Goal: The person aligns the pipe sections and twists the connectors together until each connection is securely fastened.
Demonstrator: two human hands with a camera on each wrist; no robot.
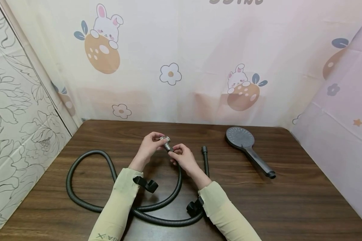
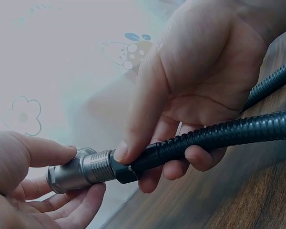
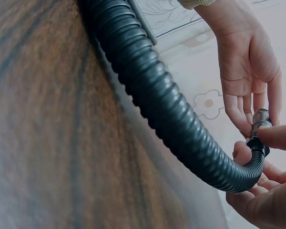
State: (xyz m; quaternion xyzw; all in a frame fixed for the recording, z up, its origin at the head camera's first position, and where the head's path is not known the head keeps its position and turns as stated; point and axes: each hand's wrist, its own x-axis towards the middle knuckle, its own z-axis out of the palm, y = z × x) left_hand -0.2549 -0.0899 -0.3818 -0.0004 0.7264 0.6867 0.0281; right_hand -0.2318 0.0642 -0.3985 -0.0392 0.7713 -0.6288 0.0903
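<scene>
The black hose (image 1: 169, 223) is looping over the table (image 1: 289, 214), lower left to centre of the frame. With my left hand (image 1: 147, 149), I'm pinching the metal fitting (image 2: 88, 171); my right hand's (image 1: 185, 159) fingers are gripping the hose's collar (image 2: 147, 158). I'm expecting light, springy bending, a slippery fitting, and the collar giving the firmest hold.

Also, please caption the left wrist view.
Left hand holding a metal fitting against the black hose gripped by the right hand.
</scene>
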